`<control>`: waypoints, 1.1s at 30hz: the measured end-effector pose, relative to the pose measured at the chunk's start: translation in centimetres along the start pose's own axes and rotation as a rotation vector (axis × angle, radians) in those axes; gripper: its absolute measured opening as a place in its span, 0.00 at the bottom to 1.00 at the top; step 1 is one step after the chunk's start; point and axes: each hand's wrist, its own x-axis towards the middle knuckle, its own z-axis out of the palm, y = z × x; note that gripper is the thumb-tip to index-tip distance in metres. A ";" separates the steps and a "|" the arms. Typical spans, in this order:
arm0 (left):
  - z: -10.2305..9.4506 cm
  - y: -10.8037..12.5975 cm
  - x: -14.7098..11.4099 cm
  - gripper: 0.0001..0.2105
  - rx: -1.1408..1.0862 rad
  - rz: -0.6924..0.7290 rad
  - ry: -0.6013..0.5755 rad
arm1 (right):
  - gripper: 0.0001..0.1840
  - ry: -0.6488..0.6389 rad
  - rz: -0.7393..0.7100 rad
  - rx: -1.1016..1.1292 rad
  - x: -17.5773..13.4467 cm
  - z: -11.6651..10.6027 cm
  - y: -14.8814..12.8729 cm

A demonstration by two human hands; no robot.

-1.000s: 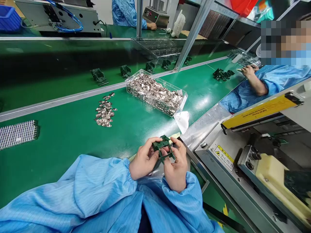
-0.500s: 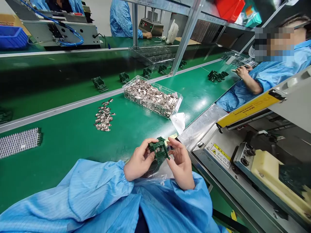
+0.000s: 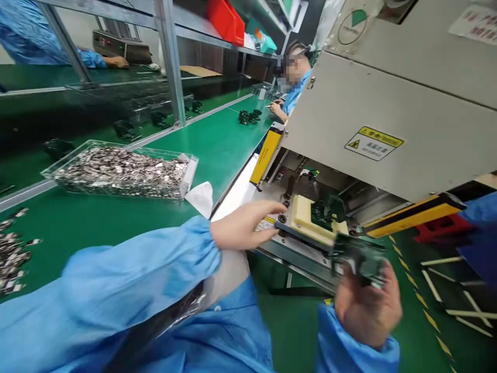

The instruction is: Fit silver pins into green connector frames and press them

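Observation:
My right hand (image 3: 367, 305) is closed around a dark green plastic frame part (image 3: 361, 256), blurred by motion, just in front of the machine. My left hand (image 3: 246, 223) reaches toward the machine with thumb and fingers apart and nothing between them. Its fingertips are close to the left edge of a cream-coloured fixture block (image 3: 303, 215); whether they touch its base I cannot tell. Another dark green part (image 3: 324, 211) sits in the recess of that block, its details hard to make out.
A clear box (image 3: 120, 171) of small metal pieces stands on the green bench, with a loose metal pile (image 3: 13, 251) at left. The machine housing (image 3: 388, 119) overhangs the fixture, flanked by yellow bars (image 3: 267, 155). A co-worker's hand (image 3: 277, 110) is farther along.
The view has swung right toward the machine. My left hand has let go of the green frame part, and my right hand has carried it right, to the front of the fixture.

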 end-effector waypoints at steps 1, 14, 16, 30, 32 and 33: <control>1.1 -0.3 2.4 0.22 0.045 0.063 0.020 | 0.33 0.139 -0.011 -0.008 0.7 -1.3 0.3; 2.7 -0.1 9.1 0.31 -0.331 -0.042 0.102 | 0.37 -0.003 -0.110 -0.195 9.4 -1.7 -0.5; 0.6 -0.5 5.3 0.28 -0.359 -0.101 0.063 | 0.37 -0.171 -0.128 -0.335 11.4 -0.8 -0.4; 0.0 -6.3 -7.0 0.28 -0.240 -0.506 -0.076 | 0.38 -0.121 -0.075 -0.664 9.4 -3.3 1.8; 0.2 -6.8 -6.4 0.30 -0.242 -0.491 -0.095 | 0.36 0.130 0.119 -0.721 6.7 -6.6 3.6; 0.3 -7.0 -6.2 0.30 -0.249 -0.473 -0.104 | 0.34 0.182 0.222 -0.771 5.4 -8.3 4.7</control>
